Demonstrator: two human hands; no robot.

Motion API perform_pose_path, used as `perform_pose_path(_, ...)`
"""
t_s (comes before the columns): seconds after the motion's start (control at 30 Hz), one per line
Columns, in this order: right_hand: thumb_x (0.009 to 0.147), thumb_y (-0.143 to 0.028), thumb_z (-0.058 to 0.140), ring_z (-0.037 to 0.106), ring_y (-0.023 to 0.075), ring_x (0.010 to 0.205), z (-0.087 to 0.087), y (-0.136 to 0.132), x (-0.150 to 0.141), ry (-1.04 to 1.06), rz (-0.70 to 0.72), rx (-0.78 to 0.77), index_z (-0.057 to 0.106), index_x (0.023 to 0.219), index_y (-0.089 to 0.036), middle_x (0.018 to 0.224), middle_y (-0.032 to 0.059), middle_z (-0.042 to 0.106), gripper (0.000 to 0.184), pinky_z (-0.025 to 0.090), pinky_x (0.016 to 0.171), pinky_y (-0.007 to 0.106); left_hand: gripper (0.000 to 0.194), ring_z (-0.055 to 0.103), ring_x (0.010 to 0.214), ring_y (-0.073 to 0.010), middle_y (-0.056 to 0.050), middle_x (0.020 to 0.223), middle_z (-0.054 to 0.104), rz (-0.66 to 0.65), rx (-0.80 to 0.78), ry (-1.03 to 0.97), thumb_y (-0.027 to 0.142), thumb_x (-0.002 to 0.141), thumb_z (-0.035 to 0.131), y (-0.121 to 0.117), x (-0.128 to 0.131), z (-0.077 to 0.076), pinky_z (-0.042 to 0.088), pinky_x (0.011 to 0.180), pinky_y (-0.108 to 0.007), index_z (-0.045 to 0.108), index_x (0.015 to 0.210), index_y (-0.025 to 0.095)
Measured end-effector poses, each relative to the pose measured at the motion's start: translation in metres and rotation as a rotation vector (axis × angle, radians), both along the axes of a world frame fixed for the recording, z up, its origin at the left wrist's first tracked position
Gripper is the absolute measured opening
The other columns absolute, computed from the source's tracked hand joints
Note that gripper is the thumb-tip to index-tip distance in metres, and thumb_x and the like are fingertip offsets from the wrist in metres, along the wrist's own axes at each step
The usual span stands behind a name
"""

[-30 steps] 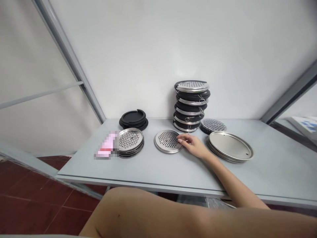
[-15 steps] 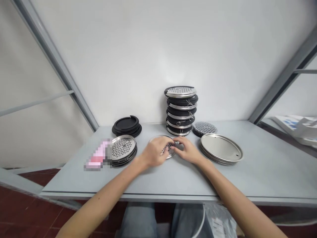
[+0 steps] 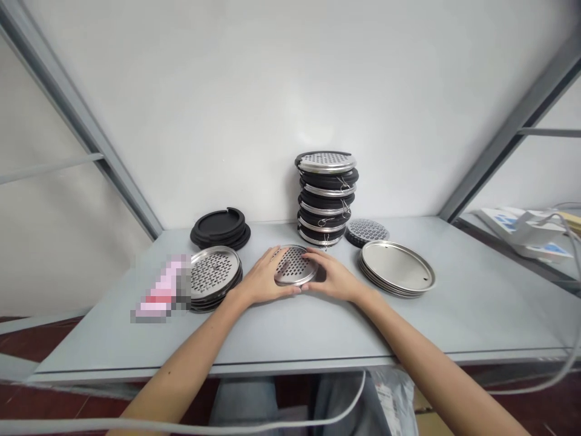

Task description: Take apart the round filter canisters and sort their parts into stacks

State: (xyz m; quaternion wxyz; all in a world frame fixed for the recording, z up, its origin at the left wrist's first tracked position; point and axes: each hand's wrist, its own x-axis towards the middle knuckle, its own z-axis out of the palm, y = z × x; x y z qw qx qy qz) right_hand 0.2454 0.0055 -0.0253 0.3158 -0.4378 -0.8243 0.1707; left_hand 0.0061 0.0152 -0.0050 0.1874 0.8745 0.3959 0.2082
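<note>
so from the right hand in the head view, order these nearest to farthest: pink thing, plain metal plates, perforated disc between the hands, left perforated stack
From the right hand:
1. Perforated disc, at its fingers
2. Plain metal plates, stacked to its right
3. Left perforated stack, beyond the left hand
4. Pink thing, farthest left

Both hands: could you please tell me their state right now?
Left hand: curled, holding the perforated metal disc by its left side.
Right hand: curled, holding its right side.

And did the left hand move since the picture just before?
Yes: against the tall stack, the left hand has gone leftward, off the middle of the holey disc to its left side.
</note>
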Motion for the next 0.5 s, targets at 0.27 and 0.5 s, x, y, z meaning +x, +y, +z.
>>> perform_pose_path(0.27, 0.074, -0.049, 0.07, 0.051, 0.0314, 0.124, 0.012, -0.006, -0.003, 0.094, -0.065, 0.049, 0.064, 0.119, -0.018, 0.127, 0.0149, 0.06, 0.055, 0.039, 0.105, 0.051, 0.061, 0.051, 0.118, -0.0273, -0.012, 0.127, 0.056, 0.024, 0.168, -0.184, 0.056, 0.079, 0.063, -0.002, 0.004, -0.001, 0.04, 0.104, -0.042, 0.052, 0.125, 0.017)
perform_pose_path(0.5, 0.076, -0.044, 0.07, 0.057, 0.0291, 0.117, 0.013, -0.009, -0.006, 0.149, -0.039, 0.123, 0.067, 0.114, -0.018, 0.119, 0.0123, 0.066, 0.046, 0.044, 0.103, 0.048, 0.056, 0.055, 0.113, -0.0257, -0.009, 0.125, 0.057, 0.023, 0.154, -0.176, 0.057, 0.08, 0.062, -0.002, 0.004, -0.001, 0.045, 0.099, -0.04, 0.055, 0.122, 0.02)
